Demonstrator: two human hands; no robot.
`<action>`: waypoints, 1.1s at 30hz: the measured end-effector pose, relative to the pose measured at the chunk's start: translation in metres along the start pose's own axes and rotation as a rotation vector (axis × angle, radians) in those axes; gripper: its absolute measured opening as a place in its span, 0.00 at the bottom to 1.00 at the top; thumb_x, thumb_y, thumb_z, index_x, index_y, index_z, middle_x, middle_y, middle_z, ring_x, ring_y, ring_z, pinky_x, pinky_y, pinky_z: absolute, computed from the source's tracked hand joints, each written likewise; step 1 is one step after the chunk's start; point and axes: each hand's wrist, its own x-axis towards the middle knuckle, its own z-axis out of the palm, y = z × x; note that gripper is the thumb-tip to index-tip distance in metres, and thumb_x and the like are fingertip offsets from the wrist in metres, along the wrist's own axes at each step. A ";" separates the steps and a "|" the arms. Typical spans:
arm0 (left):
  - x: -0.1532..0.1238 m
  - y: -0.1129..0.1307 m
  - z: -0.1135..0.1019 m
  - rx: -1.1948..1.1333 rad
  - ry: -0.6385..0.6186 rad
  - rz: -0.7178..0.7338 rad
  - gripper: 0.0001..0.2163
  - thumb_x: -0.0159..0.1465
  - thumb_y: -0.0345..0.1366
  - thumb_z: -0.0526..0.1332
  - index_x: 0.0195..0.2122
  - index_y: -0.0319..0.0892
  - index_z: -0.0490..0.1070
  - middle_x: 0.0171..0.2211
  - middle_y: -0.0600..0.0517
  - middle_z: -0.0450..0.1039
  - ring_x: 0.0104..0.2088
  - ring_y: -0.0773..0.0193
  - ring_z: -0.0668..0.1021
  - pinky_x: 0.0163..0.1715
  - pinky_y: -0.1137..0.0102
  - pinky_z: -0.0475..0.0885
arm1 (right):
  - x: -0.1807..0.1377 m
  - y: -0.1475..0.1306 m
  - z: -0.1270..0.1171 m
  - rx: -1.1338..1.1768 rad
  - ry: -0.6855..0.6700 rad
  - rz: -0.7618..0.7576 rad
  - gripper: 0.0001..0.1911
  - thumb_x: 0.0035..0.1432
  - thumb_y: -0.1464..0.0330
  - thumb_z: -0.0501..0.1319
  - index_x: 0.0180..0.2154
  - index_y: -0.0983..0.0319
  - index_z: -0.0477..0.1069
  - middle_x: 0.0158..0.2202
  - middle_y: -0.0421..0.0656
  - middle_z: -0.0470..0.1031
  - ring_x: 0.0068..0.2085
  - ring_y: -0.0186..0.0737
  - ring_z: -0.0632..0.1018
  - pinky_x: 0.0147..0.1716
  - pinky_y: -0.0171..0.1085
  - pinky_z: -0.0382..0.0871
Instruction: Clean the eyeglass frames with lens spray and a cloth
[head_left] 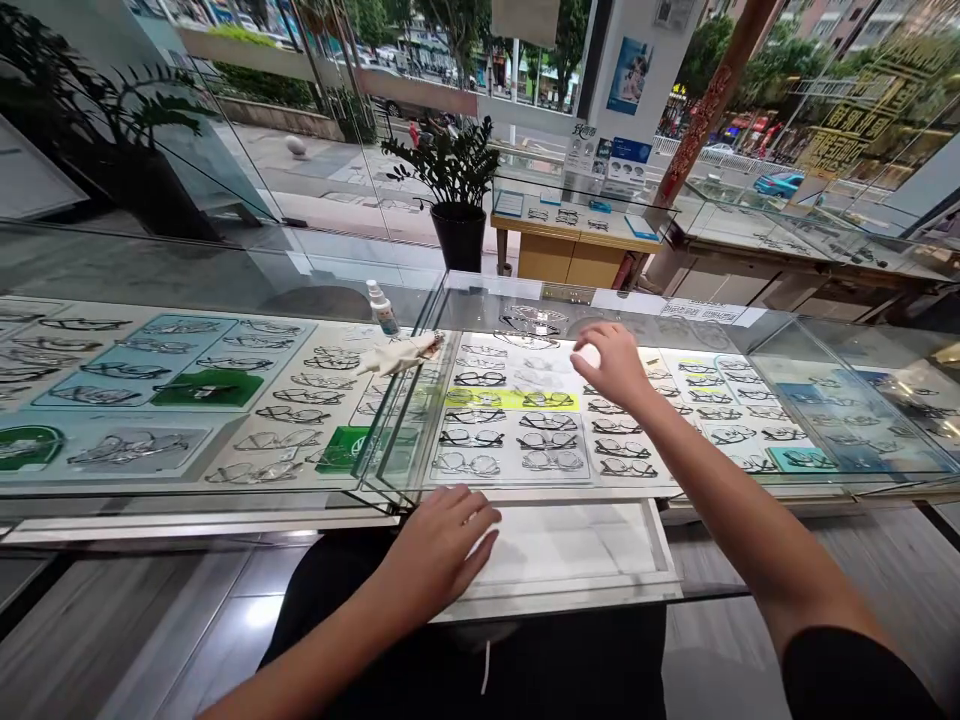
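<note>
I stand at a glass display counter [225,495] filled with rows of eyeglasses [480,408]. My left hand [442,545] rests on the near edge of a pulled-out white drawer tray [577,555], fingers curled over its rim. My right hand [611,362] reaches out over the glass top, fingers bent around something white that I cannot make out. A crumpled white cloth [401,355] and a small spray bottle [382,308] sit on the glass to the left of that hand.
Another glass case [847,410] joins at the right. A potted plant [457,195] and a wooden display stand [577,240] are beyond the counter, in front of large windows. Grey floor lies below at both sides.
</note>
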 end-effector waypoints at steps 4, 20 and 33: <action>-0.022 -0.014 0.011 0.205 0.326 -0.271 0.17 0.73 0.39 0.55 0.59 0.46 0.75 0.65 0.39 0.72 0.65 0.43 0.72 0.61 0.49 0.68 | 0.088 -0.002 0.037 -0.102 -0.253 0.001 0.13 0.64 0.59 0.65 0.45 0.60 0.79 0.59 0.51 0.76 0.60 0.59 0.67 0.61 0.55 0.56; -0.035 -0.032 0.045 0.267 0.422 -0.367 0.34 0.70 0.42 0.56 0.77 0.42 0.55 0.75 0.34 0.58 0.76 0.37 0.59 0.69 0.41 0.59 | 0.139 -0.035 0.086 -0.306 -0.357 0.054 0.02 0.63 0.70 0.62 0.39 0.61 0.72 0.47 0.52 0.80 0.52 0.52 0.70 0.55 0.46 0.58; -0.036 -0.027 0.044 0.315 0.364 -0.379 0.32 0.70 0.40 0.56 0.75 0.38 0.61 0.75 0.34 0.56 0.76 0.36 0.58 0.71 0.43 0.58 | 0.092 -0.065 0.049 -0.210 -0.269 0.112 0.06 0.63 0.75 0.57 0.41 0.60 0.65 0.46 0.52 0.79 0.48 0.50 0.71 0.52 0.46 0.60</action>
